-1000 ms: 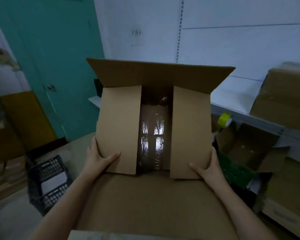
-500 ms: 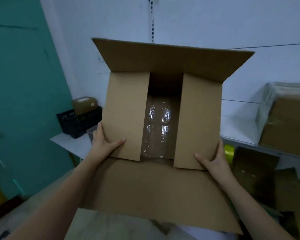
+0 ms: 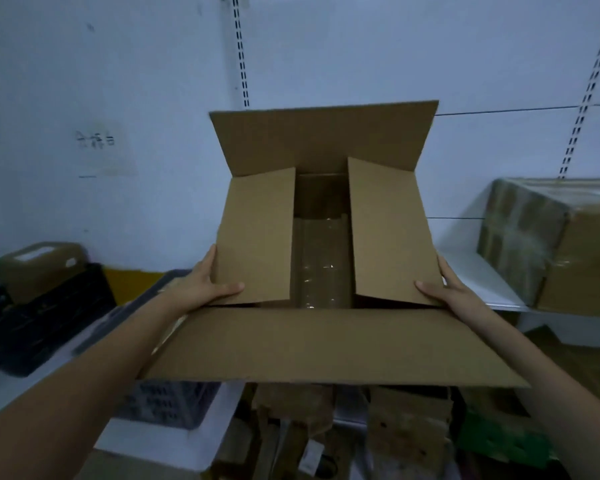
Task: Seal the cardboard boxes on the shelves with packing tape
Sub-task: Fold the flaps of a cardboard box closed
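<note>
White wall panels with slotted shelf rails stand behind a dim storeroom, and a person holds an open cardboard box (image 3: 326, 237) up in front of them, off any shelf. Each hand grips a near corner: the left hand (image 3: 207, 287) wraps the left side with its thumb pressed down on the left inner flap (image 3: 257, 237), the right hand (image 3: 444, 294) does the same on the right inner flap (image 3: 388, 230). Both inner flaps are folded down, with a gap between them showing shiny plastic-wrapped contents (image 3: 321, 265). The far flap (image 3: 323, 140) stands up and the near flap (image 3: 326, 344) hangs out toward the person, so nothing is sealed yet and no tape is in sight. The hold looks slight for the load; if the box tips or a thumb slips, the inner flaps may spring up or the box may drop onto the clutter of cardboard (image 3: 406, 420) below. To the right a wrapped box (image 3: 551, 244) sits on a white shelf (image 3: 478, 282); setting down there, the hanging flap could catch its edge
</note>
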